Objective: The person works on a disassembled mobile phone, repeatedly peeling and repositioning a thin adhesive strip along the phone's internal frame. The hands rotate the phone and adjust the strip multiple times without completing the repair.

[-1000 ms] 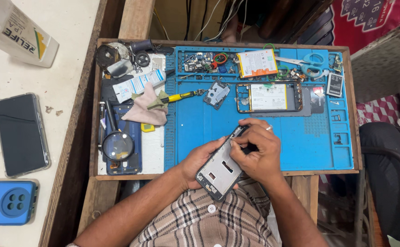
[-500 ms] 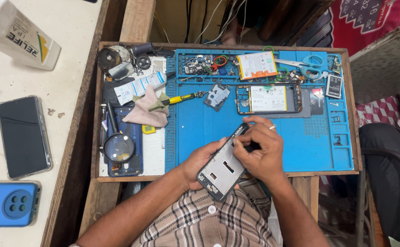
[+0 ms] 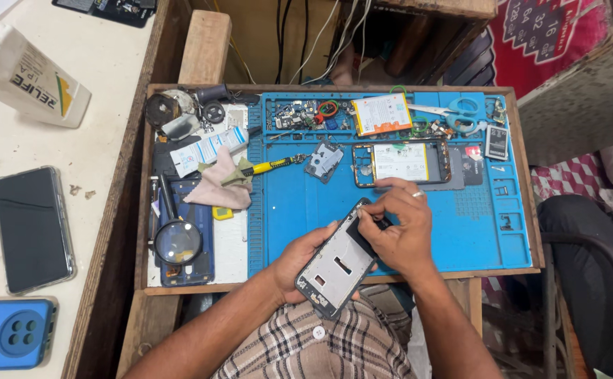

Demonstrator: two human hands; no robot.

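I hold an opened phone frame tilted over the front edge of the blue work mat. My left hand cups it from below and the left side. My right hand, with a ring on one finger, pinches a small dark part at the frame's upper end; the fingers hide what exactly it is. The frame's inside shows grey metal with dark slots.
On the mat lie another opened phone with a white battery, a loose battery, blue scissors, a yellow-handled screwdriver, a pink cloth and a magnifying glass. Two phones and a white bottle sit on the left table.
Both hands and the phone frame stay in nearly the same place; my right fingers shift slightly at the frame's upper end.
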